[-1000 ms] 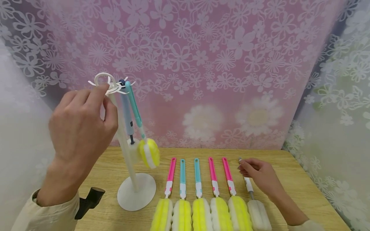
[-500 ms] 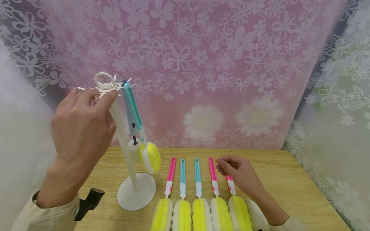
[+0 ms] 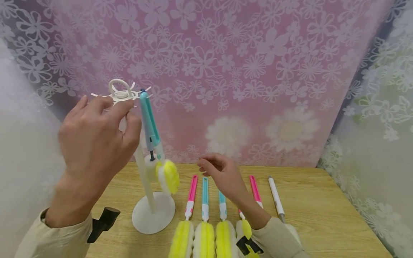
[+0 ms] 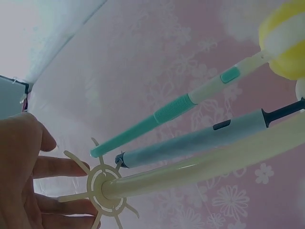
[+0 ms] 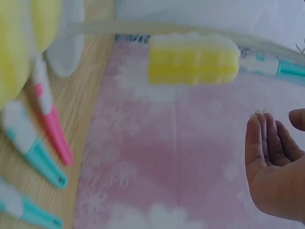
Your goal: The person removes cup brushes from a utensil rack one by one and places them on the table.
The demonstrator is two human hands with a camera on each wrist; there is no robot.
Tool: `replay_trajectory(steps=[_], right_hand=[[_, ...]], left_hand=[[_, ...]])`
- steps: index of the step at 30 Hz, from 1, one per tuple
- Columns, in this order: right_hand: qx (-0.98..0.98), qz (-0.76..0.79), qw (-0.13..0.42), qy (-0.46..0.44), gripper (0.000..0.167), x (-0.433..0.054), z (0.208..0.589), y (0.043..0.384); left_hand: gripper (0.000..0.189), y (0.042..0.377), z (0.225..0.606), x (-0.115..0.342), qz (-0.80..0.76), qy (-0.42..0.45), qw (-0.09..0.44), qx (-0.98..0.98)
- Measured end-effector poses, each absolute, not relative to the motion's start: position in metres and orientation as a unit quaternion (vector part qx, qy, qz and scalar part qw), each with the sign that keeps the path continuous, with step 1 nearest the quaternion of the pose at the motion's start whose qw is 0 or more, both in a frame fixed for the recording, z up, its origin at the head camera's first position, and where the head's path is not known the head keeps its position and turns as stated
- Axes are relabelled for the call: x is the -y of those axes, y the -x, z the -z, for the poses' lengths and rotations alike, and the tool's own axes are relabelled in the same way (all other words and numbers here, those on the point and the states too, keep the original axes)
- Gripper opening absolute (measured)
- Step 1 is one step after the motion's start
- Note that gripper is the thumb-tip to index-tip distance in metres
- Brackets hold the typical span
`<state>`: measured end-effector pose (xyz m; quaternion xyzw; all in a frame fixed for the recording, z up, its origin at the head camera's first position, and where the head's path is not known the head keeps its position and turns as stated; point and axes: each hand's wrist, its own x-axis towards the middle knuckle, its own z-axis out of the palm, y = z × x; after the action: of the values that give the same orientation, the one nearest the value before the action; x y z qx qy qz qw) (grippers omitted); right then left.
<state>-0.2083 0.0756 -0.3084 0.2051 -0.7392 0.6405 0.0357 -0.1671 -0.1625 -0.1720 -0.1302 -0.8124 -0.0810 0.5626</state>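
Observation:
At the top of a white stand (image 3: 153, 215), my left hand (image 3: 93, 136) touches the ring of hooks (image 3: 120, 94). In the left wrist view its fingers (image 4: 62, 167) stretch out behind the hooks, the thumb apart. From the hooks hang a teal-handled sponge brush (image 3: 149, 114) with a yellow-and-white head and a grey-blue-handled brush (image 4: 190, 143). My right hand (image 3: 224, 175) hovers above the row of brushes on the table, holding nothing, fingers relaxed. Nearest below it are two blue-handled brushes (image 3: 205, 190); its forearm hides part of a pink-handled one.
Along the wooden table (image 3: 322, 215), a pink-handled brush (image 3: 193, 190) lies at the row's left end. Right of my forearm lie another pink-handled brush (image 3: 253, 184) and a white-handled brush (image 3: 275, 193). A pink floral curtain (image 3: 226, 71) hangs behind.
My right hand has left the white-handled brush, staying empty, and moved left over the row. My left hand has shifted on the hook ring, and the hanging brushes have swung slightly right.

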Motion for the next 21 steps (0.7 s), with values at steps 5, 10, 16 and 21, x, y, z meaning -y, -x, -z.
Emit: replay_trajectory(steps=[5, 10, 16, 21], right_hand=[[0.721, -0.644, 0.077, -0.243, 0.030, -0.036, 0.294, 0.218], [0.709, -0.650, 0.094, -0.257, 0.039, -0.003, 0.281, 0.222], [0.692, -0.657, 0.144, -0.262, 0.039, 0.023, 0.275, 0.226], [0.683, -0.653, 0.183, -0.270, 0.033, 0.032, 0.276, 0.229]], left_hand=[[0.041, 0.170, 0.172, 0.160, 0.077, 0.117, 0.579, 0.803], [0.039, 0.171, 0.172, 0.159, 0.070, 0.112, 0.577, 0.806], [0.035, 0.171, 0.171, 0.157, 0.070, 0.103, 0.571, 0.812], [0.035, 0.172, 0.172, 0.158, 0.066, 0.100, 0.570, 0.813]])
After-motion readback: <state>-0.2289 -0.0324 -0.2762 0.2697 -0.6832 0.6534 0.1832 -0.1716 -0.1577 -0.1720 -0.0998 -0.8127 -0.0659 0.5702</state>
